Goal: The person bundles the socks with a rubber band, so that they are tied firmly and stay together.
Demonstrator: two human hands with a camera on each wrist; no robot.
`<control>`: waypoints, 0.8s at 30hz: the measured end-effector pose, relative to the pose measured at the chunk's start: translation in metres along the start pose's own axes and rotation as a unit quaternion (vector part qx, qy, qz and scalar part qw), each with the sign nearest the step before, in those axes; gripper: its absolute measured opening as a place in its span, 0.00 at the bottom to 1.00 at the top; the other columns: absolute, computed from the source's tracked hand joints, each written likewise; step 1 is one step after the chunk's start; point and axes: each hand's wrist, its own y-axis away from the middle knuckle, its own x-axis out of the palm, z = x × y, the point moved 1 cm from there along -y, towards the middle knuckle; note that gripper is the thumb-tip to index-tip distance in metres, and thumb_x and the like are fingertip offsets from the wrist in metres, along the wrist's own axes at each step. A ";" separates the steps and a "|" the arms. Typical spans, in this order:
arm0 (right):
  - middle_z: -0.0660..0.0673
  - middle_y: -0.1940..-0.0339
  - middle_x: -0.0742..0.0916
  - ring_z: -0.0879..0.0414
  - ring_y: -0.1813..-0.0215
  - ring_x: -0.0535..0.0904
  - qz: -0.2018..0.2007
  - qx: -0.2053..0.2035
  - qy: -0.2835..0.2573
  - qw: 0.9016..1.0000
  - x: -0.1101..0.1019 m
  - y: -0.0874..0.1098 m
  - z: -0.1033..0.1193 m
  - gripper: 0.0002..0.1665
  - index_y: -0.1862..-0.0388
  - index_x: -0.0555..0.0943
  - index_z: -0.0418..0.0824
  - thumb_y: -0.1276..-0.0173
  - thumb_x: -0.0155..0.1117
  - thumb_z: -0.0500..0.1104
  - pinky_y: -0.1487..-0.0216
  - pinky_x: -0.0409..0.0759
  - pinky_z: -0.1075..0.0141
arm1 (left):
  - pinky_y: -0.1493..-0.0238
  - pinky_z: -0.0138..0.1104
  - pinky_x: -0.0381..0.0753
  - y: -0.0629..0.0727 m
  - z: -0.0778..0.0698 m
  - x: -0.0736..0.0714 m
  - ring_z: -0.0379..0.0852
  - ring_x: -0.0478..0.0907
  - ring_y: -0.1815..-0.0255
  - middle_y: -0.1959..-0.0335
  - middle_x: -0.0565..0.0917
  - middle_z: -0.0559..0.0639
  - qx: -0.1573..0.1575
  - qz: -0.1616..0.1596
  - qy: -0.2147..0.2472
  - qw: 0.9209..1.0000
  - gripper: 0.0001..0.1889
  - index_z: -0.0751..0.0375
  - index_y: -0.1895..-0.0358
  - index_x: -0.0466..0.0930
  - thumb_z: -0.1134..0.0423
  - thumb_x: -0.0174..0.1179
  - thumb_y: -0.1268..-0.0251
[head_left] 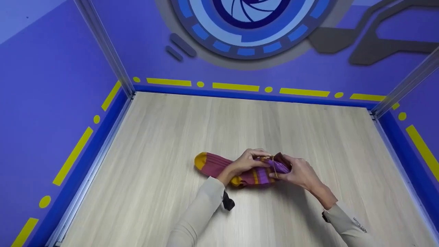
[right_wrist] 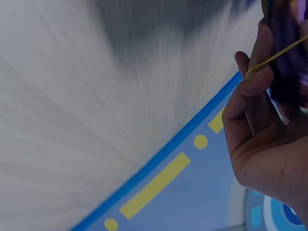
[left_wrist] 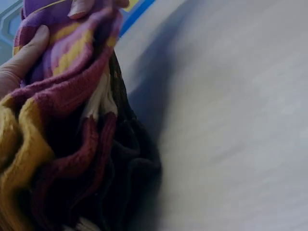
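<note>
A bundle of striped knitted socks [head_left: 217,165] in maroon, mustard and purple is held just above or on the table. My left hand [head_left: 244,162] grips the bundle around its middle, thumb on the near side. In the left wrist view several layered socks [left_wrist: 72,101] hang in folds, with mustard, dark red and near-black parts. My right hand [head_left: 303,174] is at the cuff end. Its thumb and a finger pinch a thin yellow rubber band [right_wrist: 276,57], which is stretched across the purple part of the bundle.
The pale wood-grain table [head_left: 164,137] has blue panel walls [head_left: 144,65] at the back and both sides, with yellow dashes along the base. Metal posts [head_left: 106,48] stand at the back corners. A black strap [head_left: 227,201] hangs at the left wrist.
</note>
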 end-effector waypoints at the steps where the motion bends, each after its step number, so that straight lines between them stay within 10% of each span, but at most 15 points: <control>1: 0.45 0.64 0.90 0.58 0.68 0.79 -0.004 0.007 -0.026 1.000 0.002 0.000 0.000 0.36 0.47 0.84 0.41 0.48 0.82 0.61 0.68 0.75 0.67 | 0.40 0.30 0.76 0.001 -0.001 0.000 0.35 0.79 0.49 0.46 0.86 0.61 -0.004 -0.004 0.009 1.000 0.18 0.72 0.42 0.82 0.75 0.66 0.36; 4: 0.41 0.58 0.90 0.57 0.62 0.82 -0.003 0.051 -0.131 0.990 0.008 0.002 0.001 0.38 0.40 0.82 0.39 0.46 0.82 0.54 0.63 0.78 0.67 | 0.40 0.29 0.76 0.002 -0.002 -0.001 0.35 0.80 0.48 0.47 0.87 0.51 -0.017 -0.028 0.037 0.999 0.19 0.71 0.41 0.82 0.74 0.66 0.35; 11: 0.35 0.50 0.87 0.59 0.60 0.85 -0.007 0.163 -0.321 0.933 0.011 0.010 0.002 0.31 0.38 0.80 0.32 0.38 0.77 0.40 0.61 0.87 0.65 | 0.42 0.29 0.77 0.002 0.003 0.003 0.36 0.81 0.51 0.51 0.89 0.48 -0.027 -0.055 0.049 0.997 0.20 0.68 0.42 0.84 0.74 0.69 0.39; 19: 0.36 0.56 0.90 0.60 0.69 0.86 -0.088 0.155 -0.264 0.948 0.008 0.015 0.008 0.28 0.46 0.85 0.38 0.46 0.84 0.44 0.69 0.85 0.66 | 0.45 0.28 0.78 0.000 0.005 0.008 0.35 0.81 0.51 0.53 0.88 0.41 -0.044 -0.064 0.089 0.993 0.20 0.72 0.41 0.81 0.74 0.68 0.37; 24: 0.43 0.52 0.89 0.55 0.58 0.88 0.014 0.233 -0.391 0.890 0.013 0.015 0.010 0.36 0.34 0.75 0.34 0.36 0.76 0.47 0.55 0.88 0.55 | 0.46 0.27 0.78 -0.001 0.001 0.007 0.34 0.82 0.52 0.55 0.88 0.37 -0.059 -0.080 0.145 0.984 0.20 0.74 0.40 0.80 0.77 0.63 0.35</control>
